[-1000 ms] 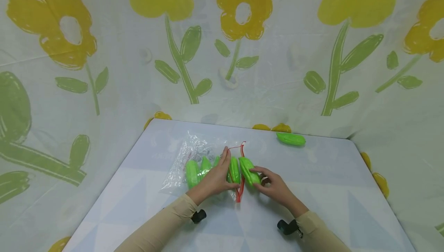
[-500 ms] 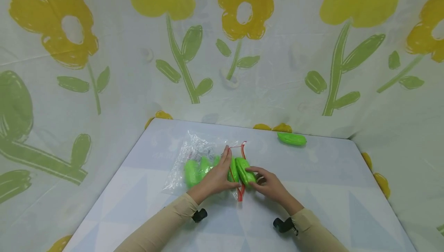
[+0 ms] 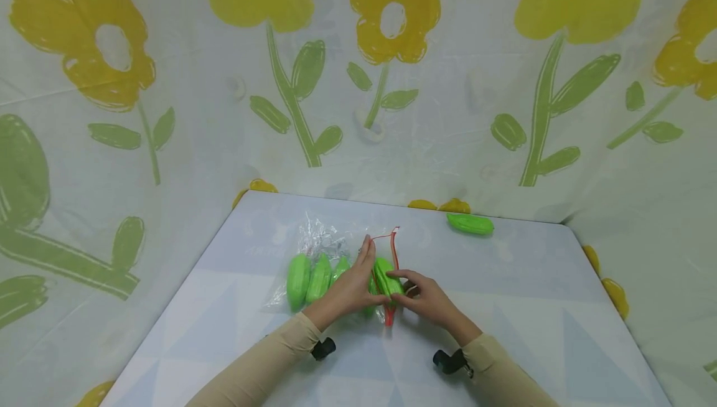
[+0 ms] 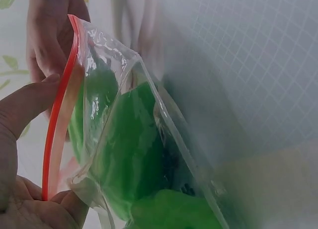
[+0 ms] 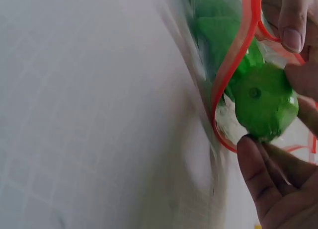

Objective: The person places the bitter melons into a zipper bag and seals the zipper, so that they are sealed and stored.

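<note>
A clear plastic zip bag [image 3: 313, 233] with a red zip edge [image 4: 53, 124] lies on the table, its mouth facing right. Several bright green, ridged, cucumber-shaped pieces [image 3: 299, 279] sit inside it. My left hand [image 3: 347, 289] spans the raised upper edge of the mouth, fingers extended and thumb spread to the right. Between fingertips and thumb, my right hand [image 3: 428, 298] pinches another green ridged piece [image 5: 268, 102], which is partly inside the mouth. Its rounded end with a small dark dot faces the right wrist camera. My left hand covers part of the bag's contents.
One more green ridged piece [image 3: 470, 224] lies near the table's back right edge. The pale table [image 3: 521, 307] has a triangle print. Flower-printed cloth [image 3: 442, 121] hangs behind and at both sides. A small black wrist camera [image 3: 448, 361] sits at the right cuff.
My right hand has moved left, pushing the green ridged piece into the bag's mouth. The pieces inside have shifted left and spread out. My left hand stays almost in place.
</note>
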`<action>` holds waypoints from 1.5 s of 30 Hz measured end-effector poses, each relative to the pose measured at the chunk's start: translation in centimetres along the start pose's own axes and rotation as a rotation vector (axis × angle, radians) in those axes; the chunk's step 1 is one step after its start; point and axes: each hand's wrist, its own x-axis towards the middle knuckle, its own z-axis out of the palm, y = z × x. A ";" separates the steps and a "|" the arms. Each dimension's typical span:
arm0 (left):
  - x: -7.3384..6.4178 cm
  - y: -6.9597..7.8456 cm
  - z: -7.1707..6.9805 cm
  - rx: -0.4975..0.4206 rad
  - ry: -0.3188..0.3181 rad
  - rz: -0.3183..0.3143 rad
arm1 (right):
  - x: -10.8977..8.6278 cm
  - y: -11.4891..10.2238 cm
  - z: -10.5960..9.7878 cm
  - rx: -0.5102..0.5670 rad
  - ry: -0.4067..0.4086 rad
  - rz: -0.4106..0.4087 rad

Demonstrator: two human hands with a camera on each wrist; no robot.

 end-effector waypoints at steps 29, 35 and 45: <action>0.0 0.2 -0.1 -0.006 -0.015 0.005 | 0.5 -0.4 0.6 -0.024 -0.043 0.017; -0.1 0.2 -0.2 -0.021 -0.020 0.004 | 0.5 -0.4 0.5 -0.032 -0.039 0.012; -0.1 0.1 -0.1 -0.029 -0.025 -0.004 | 0.0 -0.2 0.3 -0.044 0.006 0.030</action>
